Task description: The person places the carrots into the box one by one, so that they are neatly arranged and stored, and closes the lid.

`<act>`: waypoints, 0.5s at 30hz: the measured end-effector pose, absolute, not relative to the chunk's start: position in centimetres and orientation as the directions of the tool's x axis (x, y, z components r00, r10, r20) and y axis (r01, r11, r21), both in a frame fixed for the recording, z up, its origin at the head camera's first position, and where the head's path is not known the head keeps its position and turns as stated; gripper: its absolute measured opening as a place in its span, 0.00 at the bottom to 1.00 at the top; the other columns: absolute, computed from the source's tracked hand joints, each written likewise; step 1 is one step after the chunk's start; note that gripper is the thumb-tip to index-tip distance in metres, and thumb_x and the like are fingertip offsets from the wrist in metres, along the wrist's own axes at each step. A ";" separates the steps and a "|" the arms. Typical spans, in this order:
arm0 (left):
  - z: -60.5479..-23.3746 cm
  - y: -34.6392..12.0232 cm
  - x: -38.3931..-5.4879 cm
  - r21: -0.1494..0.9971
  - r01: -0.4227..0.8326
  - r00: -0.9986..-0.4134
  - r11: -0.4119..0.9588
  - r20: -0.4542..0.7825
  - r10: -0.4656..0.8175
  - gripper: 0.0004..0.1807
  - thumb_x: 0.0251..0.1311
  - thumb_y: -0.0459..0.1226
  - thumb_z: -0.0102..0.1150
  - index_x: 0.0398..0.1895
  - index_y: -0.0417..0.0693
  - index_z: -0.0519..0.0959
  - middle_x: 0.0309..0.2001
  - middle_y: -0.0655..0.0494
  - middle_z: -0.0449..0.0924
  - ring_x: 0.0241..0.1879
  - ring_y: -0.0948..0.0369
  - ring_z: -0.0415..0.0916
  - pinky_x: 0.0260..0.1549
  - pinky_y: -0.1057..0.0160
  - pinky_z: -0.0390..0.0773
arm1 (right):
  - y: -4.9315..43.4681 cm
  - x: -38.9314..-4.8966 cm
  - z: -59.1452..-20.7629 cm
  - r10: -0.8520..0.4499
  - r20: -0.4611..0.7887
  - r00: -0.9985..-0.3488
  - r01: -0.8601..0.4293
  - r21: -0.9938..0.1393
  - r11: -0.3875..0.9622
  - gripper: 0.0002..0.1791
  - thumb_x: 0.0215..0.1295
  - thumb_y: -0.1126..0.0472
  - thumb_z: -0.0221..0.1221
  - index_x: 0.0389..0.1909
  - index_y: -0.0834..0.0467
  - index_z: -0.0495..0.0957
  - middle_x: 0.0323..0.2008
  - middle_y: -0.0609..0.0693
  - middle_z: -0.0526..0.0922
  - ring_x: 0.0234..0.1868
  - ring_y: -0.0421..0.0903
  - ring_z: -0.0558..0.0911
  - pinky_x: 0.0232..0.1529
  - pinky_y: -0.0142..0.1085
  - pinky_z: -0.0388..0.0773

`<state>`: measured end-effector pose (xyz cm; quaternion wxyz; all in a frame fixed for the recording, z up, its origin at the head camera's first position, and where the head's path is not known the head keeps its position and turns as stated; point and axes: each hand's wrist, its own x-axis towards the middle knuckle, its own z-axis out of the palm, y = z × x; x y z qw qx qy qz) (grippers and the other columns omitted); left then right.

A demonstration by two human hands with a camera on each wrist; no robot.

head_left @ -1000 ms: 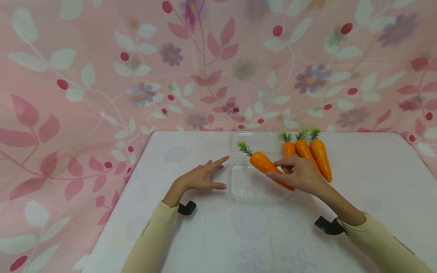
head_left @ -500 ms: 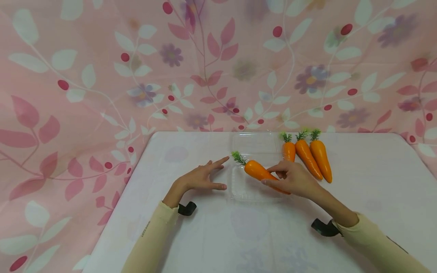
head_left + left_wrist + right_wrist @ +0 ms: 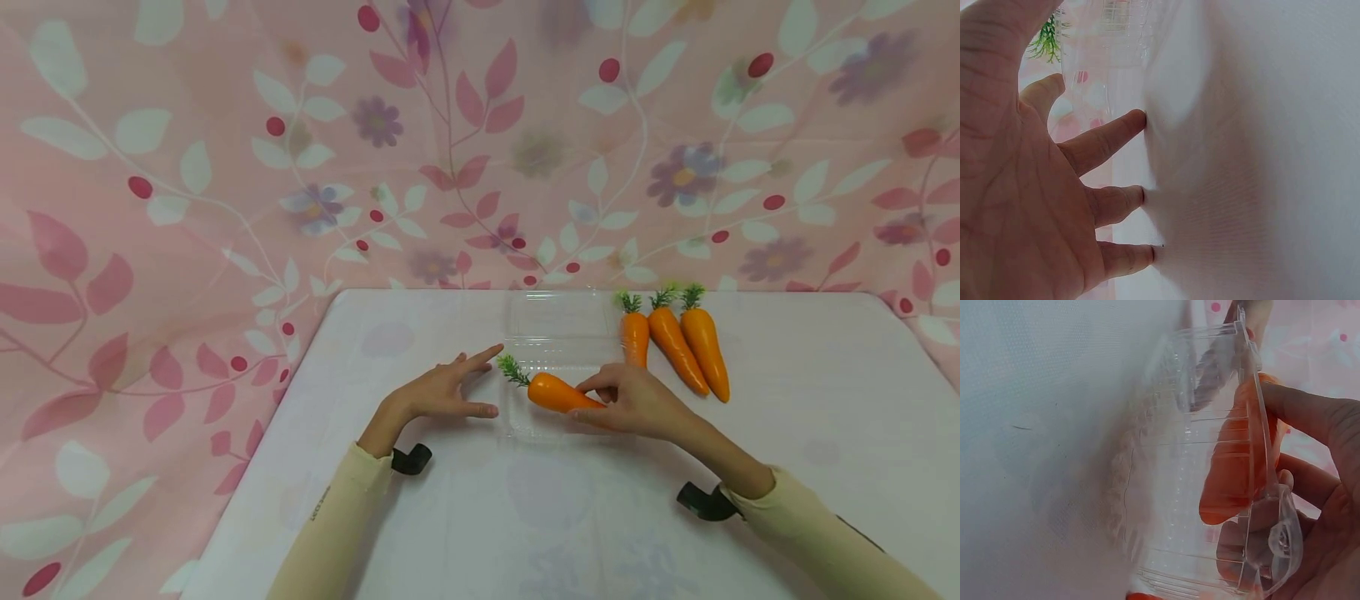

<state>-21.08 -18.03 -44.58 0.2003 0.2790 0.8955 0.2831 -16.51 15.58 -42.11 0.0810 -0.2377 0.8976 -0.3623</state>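
My right hand [image 3: 636, 402] pinches an orange carrot [image 3: 553, 392] by its narrow end, between thumb and fingers. The carrot's green tuft points left, and its tip is hidden by the hand in the head view. Under it lies an unlidded clear plastic container [image 3: 521, 427]. Seen through the container's wall in the right wrist view, the carrot [image 3: 1229, 475] slants down inside, its tip near the base. My left hand [image 3: 441, 390] rests left of the container with fingers spread and straight. In the left wrist view its fingertips [image 3: 1138, 119] meet the tabletop, and it holds nothing.
Right of the container, three more carrots [image 3: 703, 346] with green tufts lie side by side. The container's lid [image 3: 562, 315] is folded back toward the table's far edge. A floral curtain [image 3: 480, 150] hangs behind the white table [image 3: 465, 533].
My right hand has lowered the carrot toward the near left, into the container's base. The carrot now lies flatter across it. My left hand has stayed in place.
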 end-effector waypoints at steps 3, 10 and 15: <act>-44.6 -18.0 -21.1 0.620 0.385 -0.764 0.684 -0.201 0.613 0.56 0.51 0.65 0.65 0.79 0.72 0.45 0.71 0.57 0.65 0.75 0.40 0.39 0.66 0.31 0.38 | 15.5 -16.5 -42.3 -0.495 0.021 -0.869 -0.375 -0.679 0.631 0.18 0.52 0.45 0.74 0.41 0.50 0.89 0.20 0.42 0.70 0.25 0.43 0.70 0.25 0.32 0.63; -44.5 -18.0 -21.0 0.615 0.389 -0.764 0.686 -0.200 0.613 0.56 0.51 0.66 0.65 0.79 0.72 0.45 0.71 0.57 0.65 0.75 0.40 0.39 0.66 0.31 0.38 | 15.4 -16.5 -42.5 -0.523 -0.030 -0.852 -0.368 -0.675 0.640 0.20 0.51 0.45 0.74 0.42 0.51 0.88 0.22 0.42 0.72 0.27 0.43 0.71 0.26 0.32 0.66; -44.5 -18.0 -21.0 0.612 0.393 -0.764 0.686 -0.198 0.614 0.56 0.51 0.66 0.65 0.79 0.71 0.45 0.71 0.57 0.65 0.75 0.39 0.39 0.65 0.30 0.38 | 15.3 -16.6 -42.8 -0.539 -0.037 -0.842 -0.385 -0.659 0.647 0.21 0.50 0.44 0.74 0.43 0.50 0.88 0.23 0.41 0.72 0.28 0.42 0.71 0.26 0.32 0.66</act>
